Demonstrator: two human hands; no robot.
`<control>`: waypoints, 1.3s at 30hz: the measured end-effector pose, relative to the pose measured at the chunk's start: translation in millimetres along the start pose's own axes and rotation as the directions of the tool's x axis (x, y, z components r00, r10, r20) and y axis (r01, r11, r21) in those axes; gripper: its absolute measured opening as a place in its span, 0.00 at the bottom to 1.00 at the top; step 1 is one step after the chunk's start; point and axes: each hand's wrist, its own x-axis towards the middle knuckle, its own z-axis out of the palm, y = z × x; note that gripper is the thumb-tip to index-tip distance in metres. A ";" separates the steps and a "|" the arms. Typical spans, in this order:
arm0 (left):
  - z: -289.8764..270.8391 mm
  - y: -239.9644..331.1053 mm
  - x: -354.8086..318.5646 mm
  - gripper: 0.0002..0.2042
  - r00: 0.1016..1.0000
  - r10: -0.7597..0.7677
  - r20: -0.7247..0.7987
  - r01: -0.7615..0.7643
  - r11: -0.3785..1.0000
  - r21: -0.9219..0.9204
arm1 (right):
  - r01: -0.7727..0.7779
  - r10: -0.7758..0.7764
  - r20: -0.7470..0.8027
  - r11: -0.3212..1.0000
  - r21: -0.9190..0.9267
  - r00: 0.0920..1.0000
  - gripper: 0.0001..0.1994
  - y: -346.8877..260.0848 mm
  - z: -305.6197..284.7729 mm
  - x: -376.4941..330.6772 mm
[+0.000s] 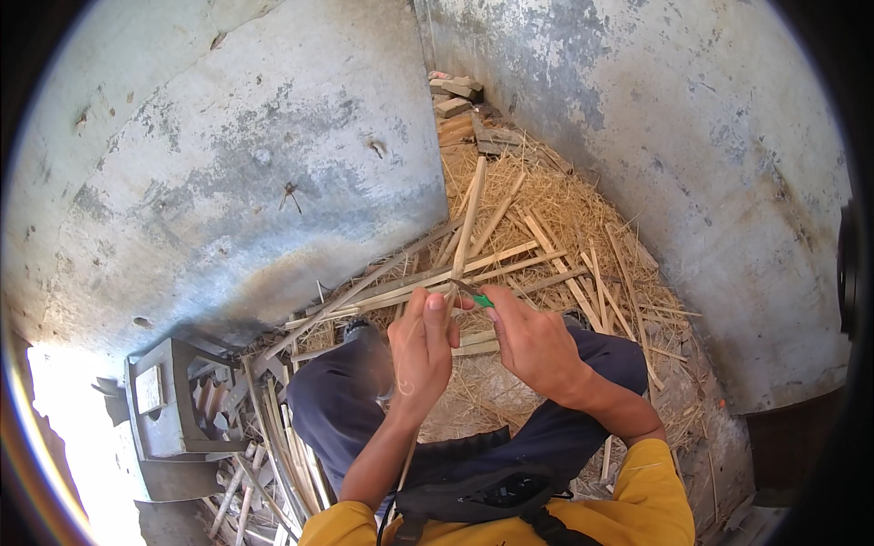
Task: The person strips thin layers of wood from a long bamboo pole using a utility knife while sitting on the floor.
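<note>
At centre frame, the left hand [424, 344] grips the lower end of a pale wooden strip [468, 223], likely light, stiff and splintery, best held there, clear of the green-handled knife [482, 300] clasped in the right hand [539, 350].

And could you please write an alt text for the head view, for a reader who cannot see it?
A yellow-sleeved person grips a pale wooden strip in the left hand, with a small green-handled blade right at it in the right hand. Ahead lie loose strips and straw-like shavings, between weathered walls.
</note>
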 end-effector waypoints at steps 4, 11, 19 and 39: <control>0.1 3.4 -0.2 0.26 1.000 -0.006 -0.009 0.006 1.000 0.031 | 0.016 -0.017 -0.014 0.999 -0.029 1.000 0.12 1.1 0.8 -1.2; 0.7 4.1 -1.9 0.25 0.998 0.053 -0.028 -0.048 0.986 0.159 | 0.056 -0.078 -0.065 0.956 -0.288 0.995 0.19 -1.2 8.5 -5.5; 5.3 1.6 -4.3 0.22 0.989 0.138 -0.061 -0.120 0.965 0.233 | 0.097 -0.140 -0.087 0.920 -0.379 0.986 0.20 1.6 14.7 -3.6; 8.9 -21.2 -2.4 0.17 0.967 0.249 -0.045 -0.220 0.915 0.339 | -0.037 0.048 0.029 0.956 -0.290 0.998 0.23 -0.8 15.8 0.5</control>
